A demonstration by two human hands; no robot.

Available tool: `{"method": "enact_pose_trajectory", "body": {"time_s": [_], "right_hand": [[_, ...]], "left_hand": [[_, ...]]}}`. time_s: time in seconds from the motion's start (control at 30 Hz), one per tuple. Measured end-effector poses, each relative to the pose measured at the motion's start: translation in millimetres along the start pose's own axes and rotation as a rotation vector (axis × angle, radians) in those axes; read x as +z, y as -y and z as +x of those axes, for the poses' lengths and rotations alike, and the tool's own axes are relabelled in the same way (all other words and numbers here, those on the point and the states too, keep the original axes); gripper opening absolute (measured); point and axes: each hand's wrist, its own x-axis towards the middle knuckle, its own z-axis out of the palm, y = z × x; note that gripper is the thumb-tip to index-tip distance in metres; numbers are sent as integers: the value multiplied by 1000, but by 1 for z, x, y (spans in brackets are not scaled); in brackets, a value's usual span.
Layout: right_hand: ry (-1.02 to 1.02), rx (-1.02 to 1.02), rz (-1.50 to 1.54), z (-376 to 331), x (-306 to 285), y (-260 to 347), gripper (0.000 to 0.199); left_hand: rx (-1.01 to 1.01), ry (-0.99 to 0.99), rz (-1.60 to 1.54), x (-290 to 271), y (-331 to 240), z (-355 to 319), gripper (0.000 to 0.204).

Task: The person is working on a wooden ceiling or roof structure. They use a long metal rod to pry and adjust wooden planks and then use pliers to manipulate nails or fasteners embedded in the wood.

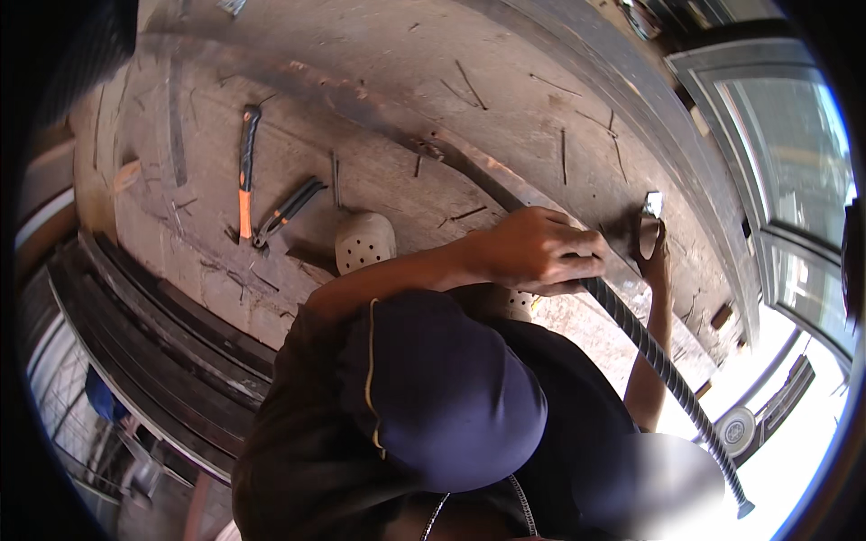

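My left hand (546, 248) reaches over my bent left knee and is closed around a ribbed steel pry bar (663, 365). The bar's ribbed length slants down to the right and ends in a flared tip; its dark, smooth part lies beyond my fingers along a wooden board (388, 126). Further right, my right hand (656, 261) is closed around a small object (650, 221) with a shiny silver top and a brownish face, its kind unclear. My fingers hide much of it.
Left on the wooden surface (307, 117) lie a tool with a black-and-orange handle (246, 171) and pliers (287, 212). Several nails (565, 155) are scattered about. My clog (365, 242) stands near the pliers. Stacked planks (153, 325) are at left, a glazed frame (780, 153) at right.
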Motion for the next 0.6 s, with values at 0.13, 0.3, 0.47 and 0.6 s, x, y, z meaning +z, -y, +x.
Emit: {"method": "enact_pose_trajectory", "body": {"time_s": [0.13, 0.3, 0.47, 0.6], "right_hand": [[-10, 143, -16, 19, -21, 46, 86], [-149, 157, 700, 3, -64, 102, 90], [-183, 57, 1101, -12, -22, 200, 72], [-114, 36, 909, -16, 7, 247, 72]], "left_hand": [[-6, -6, 38, -6, 2, -11, 25], [-33, 43, 24, -6, -3, -14, 27], [-10, 28, -8, 2, -2, -15, 25], [-12, 56, -46, -3, -4, -14, 23]]}}
